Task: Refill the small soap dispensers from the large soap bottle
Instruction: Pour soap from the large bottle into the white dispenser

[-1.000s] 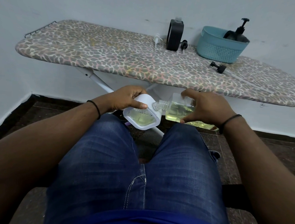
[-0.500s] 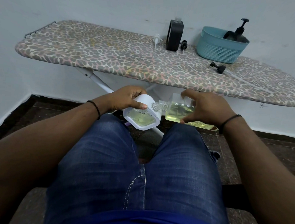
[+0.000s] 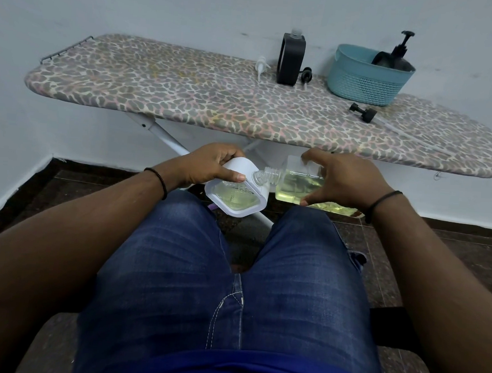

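Above the person's knees, the left hand (image 3: 208, 165) is gripping a white soap dispenser (image 3: 237, 193), tilted. The right hand (image 3: 348, 182) is clasping the large clear soap bottle (image 3: 295, 185) sideways, its neck touching the dispenser's opening.

Soft, even, rather dim indoor light fills the scene, with no hard glare; the pale wall (image 3: 165, 3) reads bluish-grey and darkens slightly toward the left and right corners. A faint, diffuse shadow lies under the ironing board (image 3: 187, 99) on the wall, and the dark floor (image 3: 455, 247) loses detail. The wide-angle lens bows the far board and stretches the near forearms at the edges, while the centre stays fairly sharp, with slight softness.
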